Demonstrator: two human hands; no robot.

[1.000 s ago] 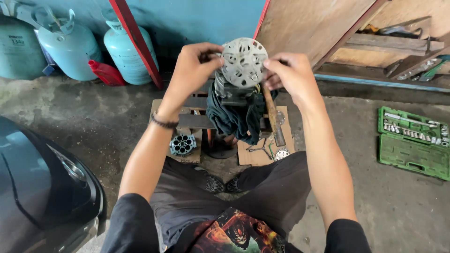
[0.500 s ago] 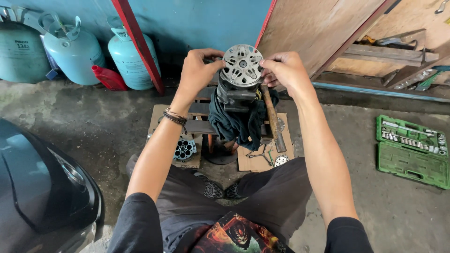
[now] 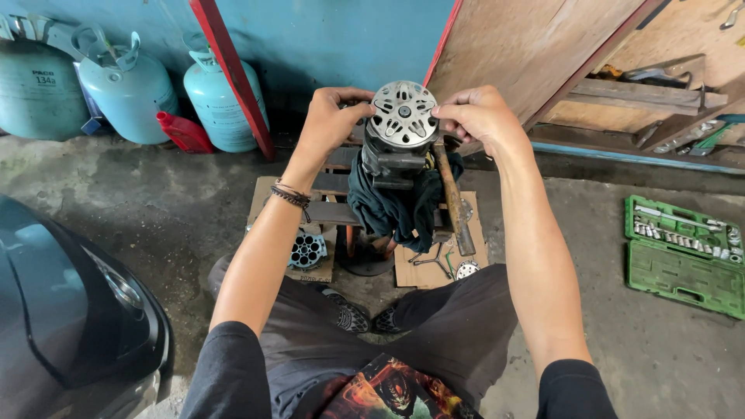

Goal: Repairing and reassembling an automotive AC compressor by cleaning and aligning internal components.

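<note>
Between left hand [image 3: 330, 120] and right hand [image 3: 477, 116], both gripping, motor [image 3: 400, 132] seemingly stands upright, slotted end up.

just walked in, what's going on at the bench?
A seated person holds a round slotted metal plate by its edges with the left hand and right hand. The plate sits on top of a metal cylindrical part wrapped below in a dark cloth. A wooden-handled tool leans beside it. An open green socket set lies on the floor to the right.
</note>
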